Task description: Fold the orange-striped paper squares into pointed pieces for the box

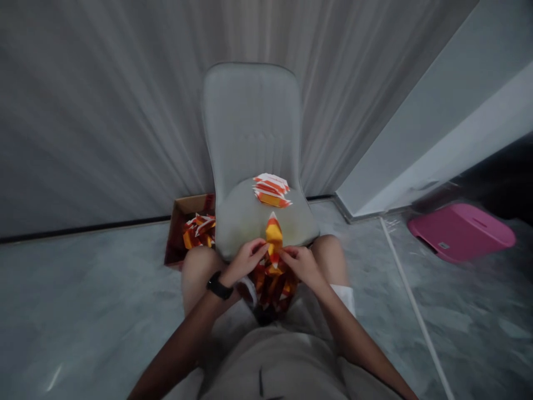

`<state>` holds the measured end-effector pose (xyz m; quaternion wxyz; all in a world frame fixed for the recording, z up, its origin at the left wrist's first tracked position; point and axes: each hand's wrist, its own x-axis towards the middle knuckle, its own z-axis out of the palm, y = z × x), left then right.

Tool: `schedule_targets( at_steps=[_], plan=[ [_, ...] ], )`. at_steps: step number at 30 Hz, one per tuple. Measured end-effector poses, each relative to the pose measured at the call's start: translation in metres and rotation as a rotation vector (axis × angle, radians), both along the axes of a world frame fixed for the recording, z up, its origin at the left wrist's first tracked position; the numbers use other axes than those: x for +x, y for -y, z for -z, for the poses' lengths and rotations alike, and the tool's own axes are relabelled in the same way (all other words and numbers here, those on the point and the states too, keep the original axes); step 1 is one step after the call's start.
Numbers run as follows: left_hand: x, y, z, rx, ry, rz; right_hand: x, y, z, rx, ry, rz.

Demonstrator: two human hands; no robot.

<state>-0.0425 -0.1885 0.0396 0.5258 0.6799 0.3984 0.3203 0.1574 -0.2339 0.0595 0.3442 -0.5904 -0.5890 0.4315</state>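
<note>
A grey pleated curtain is hung behind a grey upholstered chair, and a pink plastic container is left on the marbled floor at the right. A cardboard box is set on the floor beside the chair, with folded orange-and-red paper pieces inside. On the seat, a tidy stack of similar pieces is laid flat, apparently kept apart from the loose heap gathered in the lap. A folded paper piece is held upright above that heap, pinched between the closed fingers of the left hand and right hand, seemingly to steady it. A black wristband is worn on the left wrist.
</note>
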Motion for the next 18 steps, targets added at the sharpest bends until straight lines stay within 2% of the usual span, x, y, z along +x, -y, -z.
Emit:
schedule_targets(
  at_steps=[3, 9, 14, 18],
  plan=[
    [-0.001, -0.001, -0.001, 0.014, -0.014, 0.014, 0.000, 0.000, 0.000, -0.029, 0.055, -0.010],
    [-0.004, -0.012, -0.001, 0.004, -0.067, 0.046, 0.013, -0.017, -0.011, -0.100, 0.071, -0.161],
    [0.004, -0.019, 0.003, -0.054, -0.043, -0.063, 0.007, -0.040, -0.007, -0.115, 0.052, -0.072],
    [0.006, -0.023, 0.006, -0.087, -0.072, -0.060, 0.005, -0.057, 0.007, -0.138, 0.005, -0.062]
  ],
)
